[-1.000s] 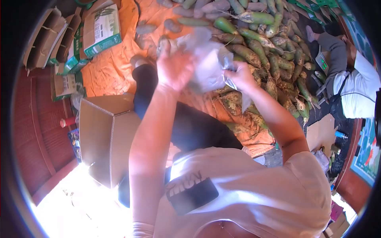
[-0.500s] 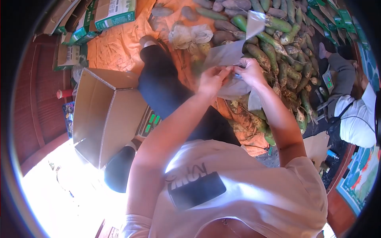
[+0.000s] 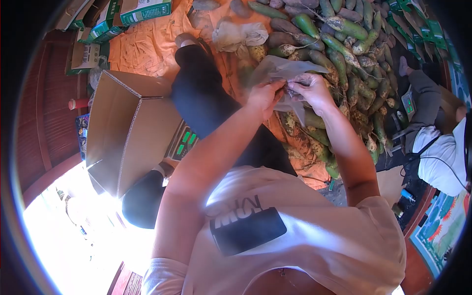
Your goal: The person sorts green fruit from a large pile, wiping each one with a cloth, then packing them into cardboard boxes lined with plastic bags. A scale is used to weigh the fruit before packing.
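Observation:
A thin translucent plastic bag (image 3: 282, 69) is stretched between both hands, over the edge of the radish pile. My left hand (image 3: 265, 97) is closed with fingertips pinched on the bag's edge. Close beside it on the right, my right hand (image 3: 310, 91) also pinches the plastic between thumb and fingers. Green and purplish radishes (image 3: 339, 64) lie heaped behind and to the right of the hands. A crumpled whitish bag (image 3: 239, 37) rests on the orange sheet (image 3: 142, 54) beyond my left hand.
An open cardboard box (image 3: 115, 132) stands at the left, beside a scale with green displays (image 3: 184, 142). Green-and-white cartons (image 3: 145, 12) are at the upper left. Another person (image 3: 437, 152) sits at the far right near a second scale (image 3: 408, 103).
The plastic bag has dropped and bunched closer around the hands; its raised upper corner is lower now. Both hands stay pinched on it, and my right hand has turned slightly.

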A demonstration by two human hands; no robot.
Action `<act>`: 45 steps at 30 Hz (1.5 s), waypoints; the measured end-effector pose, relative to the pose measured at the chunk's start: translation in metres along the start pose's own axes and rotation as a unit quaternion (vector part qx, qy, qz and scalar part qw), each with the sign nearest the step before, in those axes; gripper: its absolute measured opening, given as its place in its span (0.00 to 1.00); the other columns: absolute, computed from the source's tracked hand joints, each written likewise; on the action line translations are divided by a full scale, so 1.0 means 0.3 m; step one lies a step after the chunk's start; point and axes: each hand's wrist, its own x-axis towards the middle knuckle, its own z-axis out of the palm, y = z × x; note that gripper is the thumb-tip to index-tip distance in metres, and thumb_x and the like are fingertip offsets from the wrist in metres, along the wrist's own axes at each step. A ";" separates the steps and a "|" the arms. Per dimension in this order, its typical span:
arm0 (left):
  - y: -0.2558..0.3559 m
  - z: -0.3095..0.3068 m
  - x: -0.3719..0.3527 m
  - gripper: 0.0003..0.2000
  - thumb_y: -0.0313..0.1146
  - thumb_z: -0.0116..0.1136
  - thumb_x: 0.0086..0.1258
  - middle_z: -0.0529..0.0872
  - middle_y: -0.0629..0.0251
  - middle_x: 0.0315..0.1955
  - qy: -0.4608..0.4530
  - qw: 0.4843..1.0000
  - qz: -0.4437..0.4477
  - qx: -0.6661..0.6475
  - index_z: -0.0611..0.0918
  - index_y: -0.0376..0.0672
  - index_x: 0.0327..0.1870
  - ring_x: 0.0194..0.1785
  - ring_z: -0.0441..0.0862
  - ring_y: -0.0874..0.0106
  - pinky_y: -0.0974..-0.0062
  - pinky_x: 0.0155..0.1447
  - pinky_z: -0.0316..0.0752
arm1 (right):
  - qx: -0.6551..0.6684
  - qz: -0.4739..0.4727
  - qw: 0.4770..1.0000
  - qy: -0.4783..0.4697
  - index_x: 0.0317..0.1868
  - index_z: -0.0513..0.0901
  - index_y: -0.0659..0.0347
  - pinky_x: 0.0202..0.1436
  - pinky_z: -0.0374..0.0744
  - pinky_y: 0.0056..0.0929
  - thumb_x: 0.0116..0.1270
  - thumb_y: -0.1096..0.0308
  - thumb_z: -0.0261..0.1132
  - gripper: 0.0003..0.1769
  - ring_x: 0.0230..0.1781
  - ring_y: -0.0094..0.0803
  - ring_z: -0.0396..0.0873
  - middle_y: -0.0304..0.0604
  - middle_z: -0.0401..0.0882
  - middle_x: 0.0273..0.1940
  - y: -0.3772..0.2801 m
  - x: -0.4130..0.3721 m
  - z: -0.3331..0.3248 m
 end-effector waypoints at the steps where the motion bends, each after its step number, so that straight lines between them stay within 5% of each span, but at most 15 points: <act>1: -0.004 -0.004 -0.001 0.13 0.28 0.60 0.67 0.79 0.63 0.46 -0.001 1.000 -0.002 0.004 0.77 0.34 0.49 0.51 0.75 0.72 0.75 0.57 0.70 | 0.006 -0.023 1.000 0.010 0.39 0.79 0.68 0.33 0.80 0.23 0.61 0.77 0.65 0.06 0.32 0.24 0.80 0.42 0.82 0.35 0.013 -0.002 0.008; 6: 0.013 0.007 -0.017 0.11 0.29 0.60 0.67 0.80 0.64 0.45 -0.010 0.999 -0.030 0.023 0.78 0.38 0.48 0.50 0.75 0.72 0.75 0.57 0.70 | 0.013 -0.064 0.997 0.045 0.32 0.78 0.66 0.33 0.79 0.22 0.54 0.77 0.71 0.09 0.31 0.22 0.80 0.39 0.80 0.31 0.015 -0.010 0.030; 12: 0.014 -0.034 0.006 0.08 0.27 0.61 0.65 0.82 0.63 0.42 -0.038 0.997 -0.044 0.048 0.79 0.39 0.44 0.45 0.78 0.72 0.76 0.54 0.73 | -0.137 -0.106 0.984 0.049 0.30 0.78 0.64 0.34 0.77 0.22 0.47 0.75 0.75 0.14 0.30 0.21 0.78 0.37 0.79 0.29 0.040 0.004 0.025; 15: -0.004 -0.036 0.007 0.06 0.24 0.63 0.63 0.83 0.63 0.38 -0.021 0.998 0.009 0.063 0.79 0.38 0.39 0.40 0.80 0.73 0.77 0.50 0.75 | -0.109 -0.077 0.991 0.003 0.32 0.79 0.63 0.34 0.77 0.24 0.49 0.73 0.76 0.14 0.30 0.21 0.77 0.37 0.79 0.30 0.027 -0.012 0.018; 21: -0.033 -0.032 -0.001 0.06 0.26 0.65 0.61 0.83 0.66 0.32 0.012 0.988 0.042 0.151 0.79 0.38 0.34 0.34 0.80 0.76 0.78 0.42 0.77 | 0.159 0.153 0.975 -0.023 0.38 0.81 0.60 0.30 0.76 0.22 0.61 0.65 0.70 0.10 0.29 0.22 0.77 0.36 0.80 0.32 -0.026 -0.042 0.006; 26: -0.037 -0.024 -0.027 0.11 0.32 0.68 0.60 0.81 0.66 0.30 0.070 0.957 0.042 0.280 0.80 0.36 0.36 0.32 0.79 0.76 0.77 0.36 0.78 | -0.026 0.051 0.997 0.047 0.36 0.82 0.63 0.32 0.76 0.22 0.62 0.66 0.68 0.08 0.30 0.21 0.78 0.39 0.83 0.33 0.012 -0.034 0.028; 29: -0.034 -0.027 -0.027 0.14 0.36 0.68 0.61 0.81 0.64 0.35 0.125 0.936 0.057 0.324 0.80 0.34 0.39 0.36 0.79 0.73 0.75 0.42 0.78 | -0.119 -0.035 0.990 0.062 0.35 0.83 0.66 0.33 0.76 0.22 0.61 0.69 0.69 0.08 0.30 0.20 0.78 0.40 0.83 0.32 0.075 0.000 0.015; 35: -0.003 -0.004 -0.060 0.15 0.36 0.65 0.63 0.80 0.61 0.44 0.028 0.994 -0.030 0.097 0.78 0.36 0.45 0.48 0.77 0.72 0.73 0.53 0.74 | -0.130 -0.091 0.986 0.050 0.32 0.82 0.68 0.33 0.75 0.22 0.57 0.73 0.71 0.07 0.29 0.20 0.76 0.39 0.82 0.30 0.032 -0.022 0.053; 38: 0.000 -0.047 0.000 0.10 0.31 0.66 0.61 0.83 0.65 0.32 -0.010 0.995 -0.061 0.072 0.80 0.35 0.37 0.36 0.80 0.74 0.79 0.37 0.78 | -0.171 -0.101 0.980 0.023 0.33 0.81 0.67 0.33 0.75 0.22 0.56 0.73 0.72 0.08 0.30 0.20 0.77 0.38 0.82 0.30 0.020 -0.025 0.051; 40: 0.004 -0.072 0.022 0.10 0.30 0.65 0.62 0.82 0.65 0.33 -0.045 0.995 -0.079 0.040 0.79 0.35 0.39 0.35 0.80 0.73 0.77 0.39 0.78 | -0.167 -0.097 0.981 -0.010 0.35 0.80 0.66 0.34 0.76 0.22 0.56 0.74 0.72 0.10 0.30 0.21 0.77 0.38 0.81 0.32 0.015 -0.031 0.045; 45: 0.018 -0.064 -0.008 0.12 0.30 0.57 0.69 0.80 0.63 0.37 -0.005 0.999 0.023 -0.024 0.72 0.38 0.48 0.36 0.78 0.72 0.71 0.44 0.76 | 0.120 0.040 0.991 0.044 0.46 0.76 0.64 0.44 0.81 0.31 0.64 0.71 0.65 0.13 0.34 0.32 0.81 0.43 0.81 0.37 -0.013 -0.030 0.015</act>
